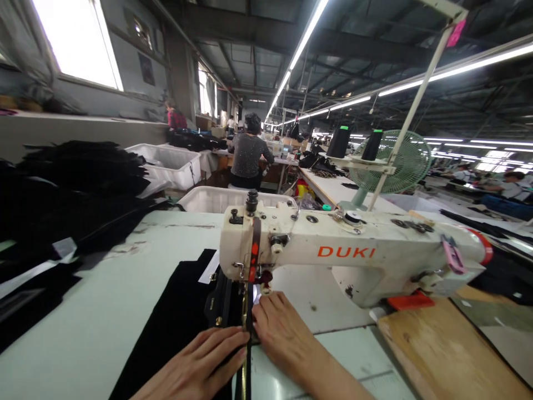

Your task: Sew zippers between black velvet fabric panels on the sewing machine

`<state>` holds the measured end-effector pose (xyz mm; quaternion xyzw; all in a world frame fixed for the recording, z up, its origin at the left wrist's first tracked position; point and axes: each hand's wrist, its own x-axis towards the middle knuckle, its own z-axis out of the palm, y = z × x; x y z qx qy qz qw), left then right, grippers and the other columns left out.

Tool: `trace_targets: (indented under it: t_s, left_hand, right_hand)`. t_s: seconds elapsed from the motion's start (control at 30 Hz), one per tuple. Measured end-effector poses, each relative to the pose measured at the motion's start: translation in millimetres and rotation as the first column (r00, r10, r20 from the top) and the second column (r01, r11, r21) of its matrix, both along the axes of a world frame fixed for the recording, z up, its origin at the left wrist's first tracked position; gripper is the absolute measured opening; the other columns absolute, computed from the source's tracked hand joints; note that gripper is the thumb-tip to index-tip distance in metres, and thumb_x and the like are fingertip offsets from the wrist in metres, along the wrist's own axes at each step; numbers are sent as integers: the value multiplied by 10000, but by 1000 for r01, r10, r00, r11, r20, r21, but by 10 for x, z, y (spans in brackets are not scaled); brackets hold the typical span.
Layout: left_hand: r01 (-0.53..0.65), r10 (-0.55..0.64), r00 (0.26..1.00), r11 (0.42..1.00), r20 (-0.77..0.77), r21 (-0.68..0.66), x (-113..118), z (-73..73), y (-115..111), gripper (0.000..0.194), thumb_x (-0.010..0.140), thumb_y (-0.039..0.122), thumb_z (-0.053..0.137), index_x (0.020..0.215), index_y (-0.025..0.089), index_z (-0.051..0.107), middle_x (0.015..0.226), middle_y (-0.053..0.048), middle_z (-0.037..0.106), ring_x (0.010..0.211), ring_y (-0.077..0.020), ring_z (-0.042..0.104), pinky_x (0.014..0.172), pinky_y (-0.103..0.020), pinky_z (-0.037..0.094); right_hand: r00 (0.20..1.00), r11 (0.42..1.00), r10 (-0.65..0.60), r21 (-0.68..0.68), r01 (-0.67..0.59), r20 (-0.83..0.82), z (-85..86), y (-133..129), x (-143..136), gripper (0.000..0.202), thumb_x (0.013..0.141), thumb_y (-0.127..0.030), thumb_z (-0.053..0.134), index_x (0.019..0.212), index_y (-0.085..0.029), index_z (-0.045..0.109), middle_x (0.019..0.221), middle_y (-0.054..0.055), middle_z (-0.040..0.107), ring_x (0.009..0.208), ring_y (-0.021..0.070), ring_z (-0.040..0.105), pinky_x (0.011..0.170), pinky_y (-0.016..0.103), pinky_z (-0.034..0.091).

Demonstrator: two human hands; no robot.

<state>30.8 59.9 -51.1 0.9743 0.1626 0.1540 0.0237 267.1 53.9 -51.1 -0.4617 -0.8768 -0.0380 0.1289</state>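
Note:
A white sewing machine [291, 244] stands before me, its needle area partly hidden behind its head. Under its head lies a black fabric piece [166, 322], spread across the pale table. A black zipper [244, 364] with a gold-coloured line of teeth runs from the needle area towards me. My left hand [204, 355] rests flat on the fabric, fingers stretched out, fingertips at the zipper's left side. Close to the presser area, my right hand [278, 328] has its fingers bent and pressed together on the zipper's right edge; its fingertips are partly hidden.
Stacks of black fabric [79, 172] crowd the left side. White plastic bins [170, 166] stand beyond the table. Two black thread cones [338, 143] sit on a stand near a green fan [395, 161]. A wooden board [437, 344] lies at right. A co-worker [247, 153] sits ahead, back turned.

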Motion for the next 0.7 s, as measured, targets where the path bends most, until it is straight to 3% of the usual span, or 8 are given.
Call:
trace_targets:
  t_s: [0.13, 0.23, 0.3, 0.47, 0.57, 0.7]
  left_hand:
    - [-23, 23, 1000, 1000, 17, -13, -29, -38, -58, 899, 805, 464, 757, 1559, 295, 296, 1439, -79, 550, 1239, -319, 582, 1070, -417, 485]
    - [-36, 36, 999, 999, 20, 18, -79, -157, -55, 949, 764, 548, 768, 1555, 293, 309, 1422, -99, 550, 1232, -342, 577, 1066, -449, 488]
    - [-48, 47, 999, 999, 15, 22, -97, -187, -50, 914, 786, 590, 738, 1550, 300, 329, 1440, -99, 535, 1251, -350, 566, 1066, -462, 490]
    - [-152, 126, 976, 978, -176, -145, -31, 10, -83, 915, 670, 430, 860, 1482, 317, 455, 1471, -83, 520, 1312, -395, 513, 1076, -563, 462]
    - [-184, 136, 966, 960, -220, -213, 16, 117, -113, 911, 693, 356, 844, 1500, 334, 422, 1527, -76, 459, 1375, -388, 445, 1097, -608, 404]
    - [-201, 146, 962, 950, -230, -239, 15, 115, -136, 948, 700, 336, 847, 1523, 342, 377, 1569, -79, 399, 1409, -373, 400, 1118, -611, 351]
  right_hand:
    - [997, 997, -60, -59, 57, -56, 100, 8, 41, 234, 895, -293, 685, 1054, -157, 581, 1076, 104, 641, 1014, 280, 575, 898, 447, 498]
    - [999, 996, -13, -83, 10, -35, 146, 102, 85, 154, 907, -286, 690, 972, -186, 594, 1027, 54, 659, 981, 223, 592, 868, 361, 509]
    - [999, 997, 42, -68, -41, 13, 160, 122, 89, 95, 932, -228, 657, 987, -166, 610, 1052, 79, 666, 1028, 230, 585, 887, 353, 502]
    - [996, 999, 0, -40, 4, 93, 167, -30, 13, 147, 972, -67, 504, 987, -96, 648, 982, 150, 674, 994, 290, 594, 808, 396, 525]
    - [991, 990, -127, -61, 130, 46, 182, -121, -47, 120, 964, -105, 529, 1001, -93, 642, 995, 155, 672, 968, 297, 602, 822, 423, 531]
    - [967, 962, -251, -124, 244, -47, 190, -140, -104, 125, 892, -200, 636, 1007, -152, 630, 1032, 97, 675, 971, 267, 613, 856, 388, 522]
